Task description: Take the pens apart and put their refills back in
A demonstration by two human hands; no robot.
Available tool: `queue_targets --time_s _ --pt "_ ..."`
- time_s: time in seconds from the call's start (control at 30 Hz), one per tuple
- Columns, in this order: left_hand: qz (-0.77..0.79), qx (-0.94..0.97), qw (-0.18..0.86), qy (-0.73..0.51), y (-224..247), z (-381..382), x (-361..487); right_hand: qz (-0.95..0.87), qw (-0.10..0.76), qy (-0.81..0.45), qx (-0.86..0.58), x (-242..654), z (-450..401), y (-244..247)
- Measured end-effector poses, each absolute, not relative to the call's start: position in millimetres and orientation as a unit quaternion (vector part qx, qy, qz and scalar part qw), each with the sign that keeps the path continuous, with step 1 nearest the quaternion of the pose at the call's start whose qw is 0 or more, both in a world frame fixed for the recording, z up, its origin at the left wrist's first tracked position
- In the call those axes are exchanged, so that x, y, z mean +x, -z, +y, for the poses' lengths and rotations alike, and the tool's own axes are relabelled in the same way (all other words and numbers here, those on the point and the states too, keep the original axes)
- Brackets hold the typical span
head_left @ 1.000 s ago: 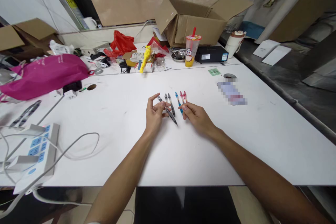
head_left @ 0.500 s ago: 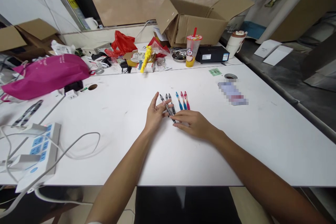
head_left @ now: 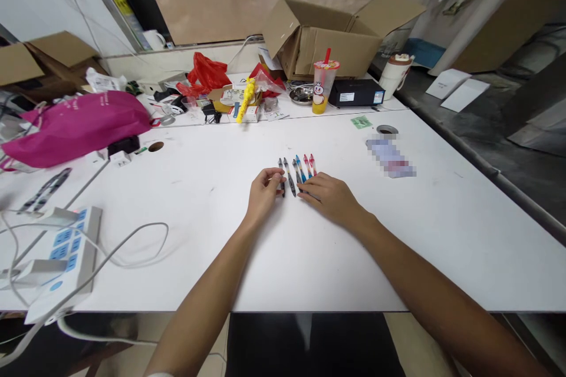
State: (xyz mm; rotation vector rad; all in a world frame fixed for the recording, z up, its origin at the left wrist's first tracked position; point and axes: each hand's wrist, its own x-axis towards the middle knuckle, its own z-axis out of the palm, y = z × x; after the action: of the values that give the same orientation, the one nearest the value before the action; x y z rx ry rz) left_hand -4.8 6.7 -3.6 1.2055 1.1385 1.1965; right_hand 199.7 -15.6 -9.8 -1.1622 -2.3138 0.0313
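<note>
Several pens lie side by side on the white table. My left hand [head_left: 263, 193] is closed at the left end of the row, thumb and fingers on the leftmost black pen [head_left: 283, 187]. Just right of it lies a second black pen [head_left: 289, 178], touched by neither hand. My right hand [head_left: 331, 195] pinches the lower end of a third black pen [head_left: 296, 168], close against a blue pen [head_left: 300, 164]. Two pens with red upper parts, a red pen [head_left: 313, 160] among them, stick out above the right hand, their lower ends partly hidden.
A power strip [head_left: 82, 259] with looping cables sits at left, near a magenta bag [head_left: 84, 126]. Along the back stand a cardboard box [head_left: 336, 50], a plastic cup [head_left: 322, 88] and a black box [head_left: 357, 93]. A tape roll [head_left: 387, 130] lies at right.
The black pen that slanted between both hands has moved right, beside the blue pen, with my right hand on it. My left hand's spread fingers have closed in at the leftmost black pen.
</note>
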Motion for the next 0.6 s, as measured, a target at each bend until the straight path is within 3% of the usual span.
queue_targets --time_s 0.6 --pt "0.468 0.517 0.521 -0.493 1.8 4.1 -3.3 -0.872 0.228 -0.011 -0.433 185.0 -9.5 13.8"
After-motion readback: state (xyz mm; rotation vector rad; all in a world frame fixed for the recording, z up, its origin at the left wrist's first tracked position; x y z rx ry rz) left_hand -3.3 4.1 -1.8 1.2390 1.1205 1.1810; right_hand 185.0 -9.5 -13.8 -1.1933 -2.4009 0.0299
